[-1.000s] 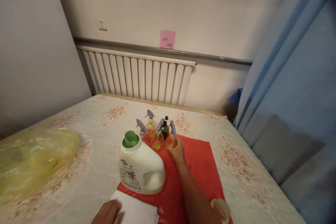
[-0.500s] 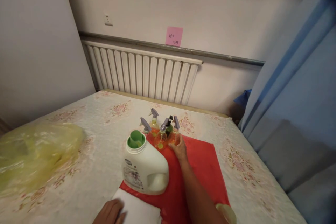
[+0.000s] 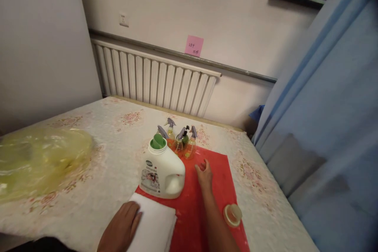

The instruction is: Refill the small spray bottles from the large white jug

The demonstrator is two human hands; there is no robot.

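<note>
My right hand point(image 3: 204, 176), thumb and fingers apart and holding nothing, is over the red cloth point(image 3: 217, 165), just in front of the spray bottles. Several clear spray bottles point(image 3: 189, 150) with grey trigger heads stand grouped at the cloth's far edge, a dark green bottle point(image 3: 185, 138) among them. Left of that hand stands a large white detergent jug point(image 3: 165, 177), its mouth uncapped and showing a green spout point(image 3: 158, 141). My left hand point(image 3: 124, 222) lies flat on the edge of a folded white towel point(image 3: 153, 220). A pale round cap point(image 3: 232, 215) sits near the red cloth's right edge.
A crumpled yellow plastic bag point(image 3: 44, 161) lies at left on the floral tablecloth point(image 3: 115, 138). Behind the table are a white radiator point(image 3: 153, 75) and a wall with a pink note point(image 3: 194, 45). A blue curtain point(image 3: 319, 126) hangs along the right side.
My right hand has let go of the right-hand spray bottle and drawn back toward me. My left hand stays on the towel. The camera view has shifted, showing more of the round cap.
</note>
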